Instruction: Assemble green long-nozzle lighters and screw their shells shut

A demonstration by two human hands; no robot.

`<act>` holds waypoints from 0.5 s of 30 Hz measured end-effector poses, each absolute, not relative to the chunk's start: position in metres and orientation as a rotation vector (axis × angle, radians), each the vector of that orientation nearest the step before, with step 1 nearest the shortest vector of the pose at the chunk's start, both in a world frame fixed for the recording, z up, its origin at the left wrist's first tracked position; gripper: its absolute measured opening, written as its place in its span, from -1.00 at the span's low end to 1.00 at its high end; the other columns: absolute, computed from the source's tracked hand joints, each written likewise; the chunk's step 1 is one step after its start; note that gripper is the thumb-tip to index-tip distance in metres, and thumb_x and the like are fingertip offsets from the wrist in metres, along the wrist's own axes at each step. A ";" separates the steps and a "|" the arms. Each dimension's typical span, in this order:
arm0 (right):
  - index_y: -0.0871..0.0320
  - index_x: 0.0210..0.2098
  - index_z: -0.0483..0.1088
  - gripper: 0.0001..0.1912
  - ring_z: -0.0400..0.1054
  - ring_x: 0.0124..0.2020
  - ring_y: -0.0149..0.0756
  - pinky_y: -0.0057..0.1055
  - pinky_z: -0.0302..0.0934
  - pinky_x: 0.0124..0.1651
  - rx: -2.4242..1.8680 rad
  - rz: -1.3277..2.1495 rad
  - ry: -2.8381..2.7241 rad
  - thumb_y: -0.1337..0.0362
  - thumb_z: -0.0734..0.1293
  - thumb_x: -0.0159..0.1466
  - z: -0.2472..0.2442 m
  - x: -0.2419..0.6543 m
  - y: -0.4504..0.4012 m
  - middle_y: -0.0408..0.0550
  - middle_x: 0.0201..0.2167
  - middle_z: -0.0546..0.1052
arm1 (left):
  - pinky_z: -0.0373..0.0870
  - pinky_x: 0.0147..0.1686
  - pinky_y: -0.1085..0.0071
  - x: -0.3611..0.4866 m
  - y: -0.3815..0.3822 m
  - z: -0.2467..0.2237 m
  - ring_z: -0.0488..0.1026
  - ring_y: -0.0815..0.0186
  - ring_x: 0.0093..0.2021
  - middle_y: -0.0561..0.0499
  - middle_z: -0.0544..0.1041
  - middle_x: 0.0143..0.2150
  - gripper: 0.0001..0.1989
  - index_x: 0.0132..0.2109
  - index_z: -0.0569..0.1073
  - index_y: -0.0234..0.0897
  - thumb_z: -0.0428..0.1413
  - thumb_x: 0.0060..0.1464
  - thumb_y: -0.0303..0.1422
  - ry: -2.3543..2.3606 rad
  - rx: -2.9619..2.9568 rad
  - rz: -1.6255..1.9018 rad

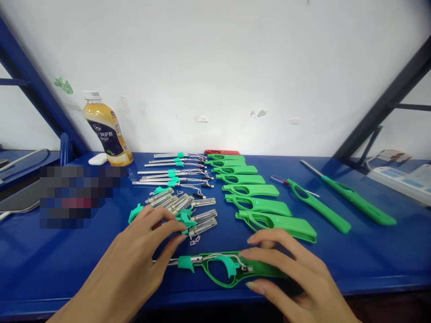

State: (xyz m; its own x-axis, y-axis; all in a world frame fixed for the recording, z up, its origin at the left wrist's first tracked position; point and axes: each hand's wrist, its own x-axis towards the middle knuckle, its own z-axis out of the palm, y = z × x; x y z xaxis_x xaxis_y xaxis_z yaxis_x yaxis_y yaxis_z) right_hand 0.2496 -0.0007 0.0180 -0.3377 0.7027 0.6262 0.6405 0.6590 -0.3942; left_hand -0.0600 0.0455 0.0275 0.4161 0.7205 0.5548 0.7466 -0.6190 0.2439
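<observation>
A green handle shell (266, 264) lies near the front edge, with a metal rod (173, 262), white wires and a teal trigger (229, 264) set in it. My right hand (292, 273) rests over the shell's right part, fingers spread around it. My left hand (144, 251) reaches to the small parts, its thumb and index finger pinched at a teal piece (186, 220). Beside that piece lie clear fuel tanks (204, 228) and small metal clips (195, 241). Another teal piece (135, 212) shows behind my left knuckles.
Green shells (278, 223) line up at centre right, a red one (222, 152) behind them. Rods with wires (158, 172) lie left of these. Two long green lighters (360, 199) (319, 206) are at right. A bottle (107, 134) stands at back left.
</observation>
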 end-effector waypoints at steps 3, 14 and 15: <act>-0.17 0.08 0.60 -0.77 0.66 0.02 -0.24 -0.47 0.63 -0.03 -1.078 0.067 -2.091 0.00 0.40 0.51 0.013 0.253 -0.003 -0.03 0.10 0.58 | 0.49 -0.16 0.32 -0.053 0.045 0.026 0.52 0.16 -0.07 0.00 0.58 -0.07 -0.80 0.01 0.63 -0.10 0.09 0.48 -0.38 -1.345 -2.670 -0.972; -0.28 0.26 0.54 -0.65 0.38 0.43 -0.01 -0.24 0.67 0.06 -1.093 -0.178 -2.184 -0.05 0.27 0.57 0.006 0.259 -0.002 -0.08 0.51 0.23 | 0.49 -0.32 0.26 -0.019 0.066 0.038 0.58 0.05 -0.18 -0.08 0.56 -0.18 -0.87 -0.16 0.64 -0.24 0.19 0.34 -0.50 -1.260 -2.664 -0.571; -0.27 0.25 0.54 -0.65 0.38 0.43 -0.01 -0.24 0.67 0.05 -1.087 -0.178 -2.179 -0.05 0.28 0.57 0.005 0.258 -0.002 -0.07 0.51 0.24 | 0.49 -0.33 0.26 -0.017 0.067 0.039 0.58 0.05 -0.20 -0.09 0.56 -0.19 -0.87 -0.17 0.63 -0.26 0.19 0.33 -0.51 -1.250 -2.660 -0.551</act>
State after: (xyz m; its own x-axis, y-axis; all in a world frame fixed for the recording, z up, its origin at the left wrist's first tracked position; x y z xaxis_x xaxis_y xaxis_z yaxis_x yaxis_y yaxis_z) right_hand 0.2583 -0.0020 0.0054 -0.4150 0.6545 0.6320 0.7484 0.6406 -0.1719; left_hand -0.0168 0.0667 0.0387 0.5848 0.7119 0.3888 0.7675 -0.6408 0.0189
